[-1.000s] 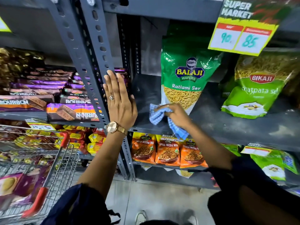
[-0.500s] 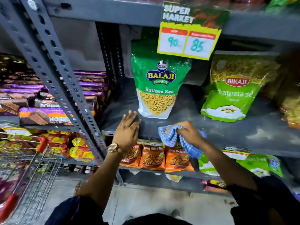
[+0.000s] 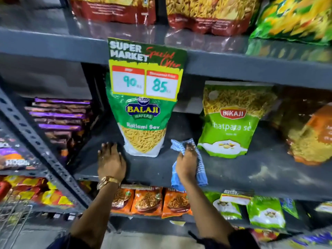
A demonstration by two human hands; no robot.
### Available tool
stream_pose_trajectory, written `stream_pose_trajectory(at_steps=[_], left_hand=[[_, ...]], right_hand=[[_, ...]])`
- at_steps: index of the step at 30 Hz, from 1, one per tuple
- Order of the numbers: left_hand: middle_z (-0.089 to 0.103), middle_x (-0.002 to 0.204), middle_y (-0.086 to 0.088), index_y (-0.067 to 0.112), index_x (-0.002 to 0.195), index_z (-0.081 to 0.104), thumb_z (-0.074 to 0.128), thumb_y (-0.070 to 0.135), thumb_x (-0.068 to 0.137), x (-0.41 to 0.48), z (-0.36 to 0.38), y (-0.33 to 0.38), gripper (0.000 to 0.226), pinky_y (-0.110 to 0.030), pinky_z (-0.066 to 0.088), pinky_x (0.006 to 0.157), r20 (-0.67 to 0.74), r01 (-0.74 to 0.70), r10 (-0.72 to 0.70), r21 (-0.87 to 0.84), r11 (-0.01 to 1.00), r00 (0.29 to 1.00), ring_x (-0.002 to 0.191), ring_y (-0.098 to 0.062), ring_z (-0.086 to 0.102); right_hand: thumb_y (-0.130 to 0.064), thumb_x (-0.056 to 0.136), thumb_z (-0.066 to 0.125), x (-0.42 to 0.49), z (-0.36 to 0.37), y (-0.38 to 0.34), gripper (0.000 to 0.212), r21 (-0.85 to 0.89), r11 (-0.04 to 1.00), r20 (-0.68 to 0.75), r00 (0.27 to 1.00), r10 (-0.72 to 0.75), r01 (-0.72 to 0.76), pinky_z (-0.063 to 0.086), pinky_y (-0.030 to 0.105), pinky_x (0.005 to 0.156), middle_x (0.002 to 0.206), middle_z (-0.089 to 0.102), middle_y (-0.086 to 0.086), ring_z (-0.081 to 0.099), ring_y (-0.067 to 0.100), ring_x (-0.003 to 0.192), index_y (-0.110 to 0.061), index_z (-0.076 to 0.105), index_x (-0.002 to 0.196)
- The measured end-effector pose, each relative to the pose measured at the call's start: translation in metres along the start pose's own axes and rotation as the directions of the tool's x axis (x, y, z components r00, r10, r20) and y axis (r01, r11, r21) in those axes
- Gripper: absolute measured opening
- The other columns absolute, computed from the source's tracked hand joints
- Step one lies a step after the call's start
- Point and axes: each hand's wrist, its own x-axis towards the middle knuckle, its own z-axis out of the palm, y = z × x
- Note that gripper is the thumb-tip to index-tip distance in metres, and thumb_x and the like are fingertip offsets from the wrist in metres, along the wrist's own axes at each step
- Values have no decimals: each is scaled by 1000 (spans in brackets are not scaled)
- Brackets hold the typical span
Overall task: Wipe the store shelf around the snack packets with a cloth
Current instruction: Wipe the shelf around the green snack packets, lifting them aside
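A dark grey metal shelf (image 3: 251,169) holds a green Balaji packet (image 3: 142,126) standing upright and a lighter green Bikaji packet (image 3: 230,123) to its right. My right hand (image 3: 186,164) presses a blue-and-white checked cloth (image 3: 201,169) onto the shelf in the gap between the two packets. My left hand (image 3: 110,160) lies flat on the shelf, fingers spread, just left of the Balaji packet's base. It holds nothing; a gold watch sits on that wrist.
A price tag (image 3: 145,69) hangs from the upper shelf over the Balaji packet. An orange packet (image 3: 312,139) leans at the far right. Biscuit packs (image 3: 59,119) are stacked left of a slanted perforated upright (image 3: 36,142). Orange packets (image 3: 149,202) fill the lower shelf; a cart (image 3: 12,218) stands at bottom left.
My left hand came off the upright and settled flat on the shelf. My right hand slid the cloth rightward and deeper, into the gap between the packets. The view moved closer and tilted up.
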Motion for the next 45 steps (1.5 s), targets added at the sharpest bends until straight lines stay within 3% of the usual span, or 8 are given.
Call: stream_pose_trajectory(at_steps=[10,14,16,20,28,33,39,45], left_hand=[[39,143,-25,2,130,47,25,27,89,3,8,-5,53,-52,20,114,-108,-46,46,-1,999,993,139,-38,24],[34,147,-23,6,129,49,26,28,90,3,12,-7,50,-50,19,115,-158,-42,44,15,999,986,141,-36,22],[30,149,-23,7,128,49,27,29,90,3,12,-8,50,-50,18,115,-169,-29,33,27,999,985,141,-36,20],[33,147,-24,7,128,50,26,31,89,2,13,-7,52,-54,18,113,-172,-29,45,97,995,984,140,-40,21],[38,145,-22,7,129,50,29,30,90,0,10,-2,51,-53,17,113,-177,-3,23,115,993,984,140,-38,22],[40,143,-23,7,128,51,27,31,90,1,9,-2,51,-54,18,112,-165,-11,30,115,993,986,139,-40,24],[42,141,-25,5,127,51,29,29,89,-1,8,-2,50,-54,20,112,-173,-32,48,95,995,984,137,-41,26],[41,143,-22,6,129,50,26,29,89,0,9,-5,52,-53,17,114,-142,-46,60,98,994,988,140,-38,22]], right_hand=[[12,75,37,90,13,-37,42,556,831,-193,968,159,-26,41,22,86,111,66,25,61,32,103,3,60,109],[1,83,43,134,30,-32,32,238,961,50,990,134,-142,40,38,92,120,58,28,54,39,113,5,54,113],[-10,89,42,147,32,-29,33,-57,996,228,971,78,-67,38,43,98,129,52,26,48,40,119,4,51,118],[-12,89,42,158,31,-31,33,-219,972,327,945,-3,79,40,44,95,125,55,30,50,42,116,4,54,115],[-9,78,46,118,37,-15,43,-123,967,251,950,-188,224,37,41,106,123,59,23,50,37,119,-4,55,119],[-7,72,39,71,32,-20,46,14,986,165,972,-169,169,43,44,99,111,64,28,55,42,107,-1,60,112],[-1,80,48,24,14,-23,39,29,991,136,982,-130,127,31,47,110,126,55,25,43,38,124,0,55,118],[3,79,51,-26,-22,4,38,97,976,135,969,-208,196,42,34,104,119,65,12,55,27,116,-8,62,113]])
